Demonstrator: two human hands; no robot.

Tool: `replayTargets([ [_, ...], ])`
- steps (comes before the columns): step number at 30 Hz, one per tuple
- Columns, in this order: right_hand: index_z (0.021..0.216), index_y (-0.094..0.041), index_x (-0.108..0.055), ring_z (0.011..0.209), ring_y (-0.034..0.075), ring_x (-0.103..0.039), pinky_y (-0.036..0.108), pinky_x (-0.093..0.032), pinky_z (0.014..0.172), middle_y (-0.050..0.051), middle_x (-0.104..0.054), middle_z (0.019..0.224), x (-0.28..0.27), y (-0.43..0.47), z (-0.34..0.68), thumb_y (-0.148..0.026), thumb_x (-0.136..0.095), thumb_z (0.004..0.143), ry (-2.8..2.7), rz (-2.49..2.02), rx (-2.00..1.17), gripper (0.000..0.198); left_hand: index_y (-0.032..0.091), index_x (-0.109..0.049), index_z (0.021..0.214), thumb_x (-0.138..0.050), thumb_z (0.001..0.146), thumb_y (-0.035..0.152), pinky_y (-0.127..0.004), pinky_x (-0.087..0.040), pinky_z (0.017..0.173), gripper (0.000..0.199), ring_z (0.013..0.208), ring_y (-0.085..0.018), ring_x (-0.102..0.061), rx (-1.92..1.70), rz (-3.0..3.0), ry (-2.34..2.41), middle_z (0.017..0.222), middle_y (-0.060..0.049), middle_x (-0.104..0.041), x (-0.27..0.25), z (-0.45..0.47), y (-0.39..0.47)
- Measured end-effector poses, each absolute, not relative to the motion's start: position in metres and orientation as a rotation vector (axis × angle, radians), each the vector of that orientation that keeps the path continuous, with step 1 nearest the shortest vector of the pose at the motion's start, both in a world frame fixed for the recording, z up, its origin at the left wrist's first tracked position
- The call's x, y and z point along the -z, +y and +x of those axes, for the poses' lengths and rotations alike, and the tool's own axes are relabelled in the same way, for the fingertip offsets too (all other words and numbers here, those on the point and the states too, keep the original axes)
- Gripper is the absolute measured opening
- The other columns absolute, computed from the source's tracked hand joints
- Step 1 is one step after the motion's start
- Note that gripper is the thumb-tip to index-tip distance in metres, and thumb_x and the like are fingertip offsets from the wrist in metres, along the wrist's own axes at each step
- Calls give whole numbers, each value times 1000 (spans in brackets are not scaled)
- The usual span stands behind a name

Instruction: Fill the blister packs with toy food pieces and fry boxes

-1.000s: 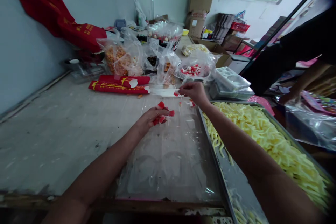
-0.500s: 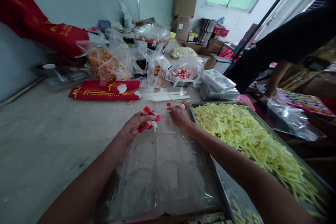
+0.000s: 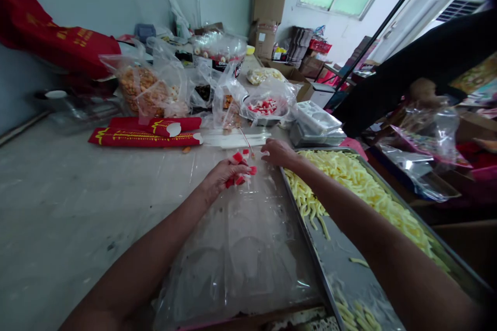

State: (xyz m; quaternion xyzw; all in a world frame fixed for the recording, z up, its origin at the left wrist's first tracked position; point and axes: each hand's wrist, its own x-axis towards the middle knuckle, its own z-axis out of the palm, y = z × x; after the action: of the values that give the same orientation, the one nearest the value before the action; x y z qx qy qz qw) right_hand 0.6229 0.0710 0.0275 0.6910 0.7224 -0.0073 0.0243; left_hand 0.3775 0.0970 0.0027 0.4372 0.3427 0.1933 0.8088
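My left hand (image 3: 231,175) is closed around several small red-and-white cubes (image 3: 240,180), which stick out between its fingers above the clear plastic sheet. To its right, my right hand (image 3: 278,152) is pinched, with a small white piece (image 3: 265,154) at its fingertips; the rest of what it may hold is hidden. White paper strips (image 3: 233,139) lie just beyond both hands, crossed by a thin stick (image 3: 245,139). A bowl lined with a clear bag (image 3: 266,107) holds more red-and-white pieces behind them. Under the hands, the clear plastic sheet (image 3: 244,248) covers the table.
A metal tray (image 3: 326,261) of pale yellow strips (image 3: 341,176) lies under my right forearm. Red printed sleeves (image 3: 143,137), bags of snacks (image 3: 140,88) and stacked plastic trays (image 3: 316,121) stand farther back. A person in dark clothes (image 3: 399,83) handles clear bags at the right.
My left hand has moved right with the red-and-white cubes. My right hand has shifted slightly right and up; the pieces beside it are no longer seen on the table. The person's hand has lifted.
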Motion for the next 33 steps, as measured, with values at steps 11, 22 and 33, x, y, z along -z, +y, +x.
replayTargets([
  [11, 107, -20, -78, 105, 23, -68, 28, -44, 85, 8, -76, 113, -23, 34, 641, -21, -54, 98, 2281, 2194, -70, 25, 13, -69, 84, -90, 60, 17, -19, -49, 46, 32, 56, -10, -63, -422, 921, 775, 82, -6, -74, -3, 366, 96],
  [22, 102, -19, -76, 107, 26, -64, 37, -45, 95, 9, -76, 109, -11, 16, 616, -14, -59, 89, 2394, 2586, 169, 22, 14, -70, 89, -91, 62, 22, -18, -48, 49, 36, 58, -9, -63, -475, 969, 693, 83, -4, -73, -7, 366, 92],
  [33, 84, -20, -73, 68, 11, -61, 20, -40, 57, 1, -70, 77, -16, 16, 487, -41, -87, 65, 1858, 2923, 2588, 32, 15, -68, 90, -88, 69, 31, -18, -44, 44, 34, 47, -6, -56, -729, 984, 728, 73, 1, -67, -4, 321, 86],
])
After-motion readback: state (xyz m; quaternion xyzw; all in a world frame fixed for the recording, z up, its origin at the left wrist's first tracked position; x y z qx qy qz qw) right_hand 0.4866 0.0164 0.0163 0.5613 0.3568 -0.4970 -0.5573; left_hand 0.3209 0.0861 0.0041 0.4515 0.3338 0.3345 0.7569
